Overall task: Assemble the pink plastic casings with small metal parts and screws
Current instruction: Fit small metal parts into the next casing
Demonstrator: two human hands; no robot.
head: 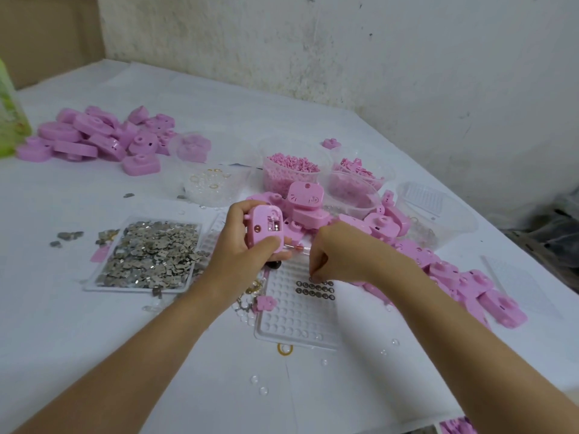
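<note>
Left hand (242, 249) grips the pink casing (264, 228), cavity up, just above the dimpled tray (291, 322); right hand (333, 255) curls onto its small round parts (316, 289), pinch unclear, so we'd lift one only, casing held level.

Two hands are in view: the left hand (241, 245) and the right hand (332, 255). One casing (264, 228) is held. There are two casing heaps, a left heap (94, 136) and a right heap (438, 264), both too many to count. There are about six clear tubs (463, 220), one metal-parts tray (91, 285) and one bottle (9, 114). One dimpled tray (291, 321) holds three rows of dark rings (315, 289), roughly twenty.
</note>
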